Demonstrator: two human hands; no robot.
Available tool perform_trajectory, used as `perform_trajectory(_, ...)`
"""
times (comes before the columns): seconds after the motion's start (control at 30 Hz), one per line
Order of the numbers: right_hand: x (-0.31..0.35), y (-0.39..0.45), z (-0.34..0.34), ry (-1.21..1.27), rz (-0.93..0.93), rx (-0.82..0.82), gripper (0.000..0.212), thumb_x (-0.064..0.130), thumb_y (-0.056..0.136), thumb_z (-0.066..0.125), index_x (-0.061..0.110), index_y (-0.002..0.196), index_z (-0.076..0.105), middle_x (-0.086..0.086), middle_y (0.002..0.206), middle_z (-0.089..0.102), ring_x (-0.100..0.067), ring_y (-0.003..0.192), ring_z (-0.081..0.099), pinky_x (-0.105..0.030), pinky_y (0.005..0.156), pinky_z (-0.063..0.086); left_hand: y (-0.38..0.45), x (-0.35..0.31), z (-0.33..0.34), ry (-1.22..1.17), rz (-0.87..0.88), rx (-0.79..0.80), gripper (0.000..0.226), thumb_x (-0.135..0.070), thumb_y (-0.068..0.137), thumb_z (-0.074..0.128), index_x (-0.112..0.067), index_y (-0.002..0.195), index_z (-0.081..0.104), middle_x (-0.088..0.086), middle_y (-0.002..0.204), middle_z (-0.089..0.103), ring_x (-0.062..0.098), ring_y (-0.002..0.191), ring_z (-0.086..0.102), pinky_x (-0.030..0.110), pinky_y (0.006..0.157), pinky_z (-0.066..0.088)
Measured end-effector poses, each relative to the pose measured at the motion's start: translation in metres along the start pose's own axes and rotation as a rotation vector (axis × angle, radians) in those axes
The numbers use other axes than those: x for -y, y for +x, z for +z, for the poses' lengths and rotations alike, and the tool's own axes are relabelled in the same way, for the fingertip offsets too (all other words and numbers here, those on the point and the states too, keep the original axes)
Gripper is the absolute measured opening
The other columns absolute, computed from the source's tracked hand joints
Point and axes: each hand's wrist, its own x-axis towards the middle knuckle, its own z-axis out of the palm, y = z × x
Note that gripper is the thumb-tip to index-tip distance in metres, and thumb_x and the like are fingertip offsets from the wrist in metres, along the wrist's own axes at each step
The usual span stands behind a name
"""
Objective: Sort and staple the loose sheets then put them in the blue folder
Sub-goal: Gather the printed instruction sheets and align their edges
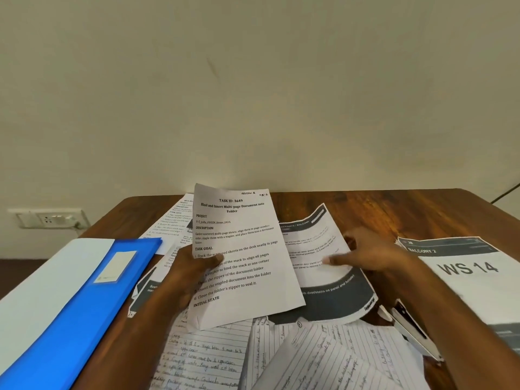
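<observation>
My left hand [191, 273] pinches a printed sheet headed "TASK ID: 3649" [242, 249] by its left edge and holds it raised and tilted above the pile. My right hand [374, 254] hovers, fingers straight, over a grey-and-white printed sheet [323, 282], one finger pointing left. Handwritten lined sheets [213, 358] lie scattered in front. The blue folder [84, 313] lies closed at the left, with a white label on its cover. A stapler [408, 327], dark and white, lies partly under my right forearm.
A stack of printed sheets reading "WS 14" [472, 271] lies at the right. More printed sheets [171, 223] sit behind the raised one. The wooden table [394, 209] ends at a plain wall. A wall socket [47, 218] is at the left.
</observation>
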Motion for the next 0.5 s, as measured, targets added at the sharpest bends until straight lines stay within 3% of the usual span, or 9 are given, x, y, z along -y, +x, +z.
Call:
perform_trajectory(0.07,-0.003,0.011,0.016,0.127,0.050,-0.251,0.020,0.039,0.088,0.082,0.027,0.099,0.069,0.012,0.099,0.073,-0.008,0.085,0.070,-0.025,0.066,0.052,-0.001,0.000,0.001,-0.004,0.004,0.002,0.033,-0.007,0.091,0.076,-0.015,0.121,0.066,0.009,0.104,0.081,0.034,0.093,0.079,0.060,0.091,0.060)
perform_trajectory(0.13,-0.001,0.016,0.027,0.263,0.082,-0.346,0.007,0.025,0.097,0.073,0.019,0.096,0.069,-0.001,0.101,0.075,-0.012,0.080,0.070,-0.028,0.065,0.053,0.000,0.000,0.001,0.000,0.005,-0.001,0.031,-0.008,0.092,0.076,-0.016,0.120,0.067,0.009,0.104,0.081,0.034,0.093,0.079,0.059,0.090,0.060)
perform_trajectory(0.27,0.004,0.014,0.023,0.545,0.137,-0.403,0.019,-0.002,0.100,0.060,0.013,0.093,0.070,-0.008,0.095,0.077,-0.023,0.077,0.074,-0.033,0.063,0.057,0.000,0.000,0.000,-0.008,0.010,0.012,0.033,-0.008,0.091,0.076,-0.014,0.122,0.066,0.010,0.105,0.081,0.035,0.095,0.078,0.062,0.092,0.059)
perform_trajectory(0.4,0.003,0.011,0.010,0.715,0.111,-0.394,0.019,-0.006,0.098,0.059,0.010,0.096,0.070,-0.004,0.085,0.079,-0.022,0.068,0.076,-0.031,0.054,0.060,-0.002,0.000,0.000,-0.071,0.007,0.038,0.036,-0.007,0.090,0.076,-0.010,0.124,0.065,0.014,0.108,0.080,0.038,0.097,0.078,0.062,0.093,0.058)
perform_trajectory(0.5,0.001,0.012,0.010,0.793,0.102,-0.360,0.019,-0.008,0.097,0.060,0.008,0.097,0.070,-0.012,0.093,0.081,-0.032,0.080,0.076,-0.043,0.071,0.062,-0.002,0.000,-0.002,-0.104,0.004,0.058,0.043,-0.008,0.087,0.078,-0.007,0.128,0.063,0.016,0.111,0.079,0.040,0.099,0.077,0.063,0.095,0.057)
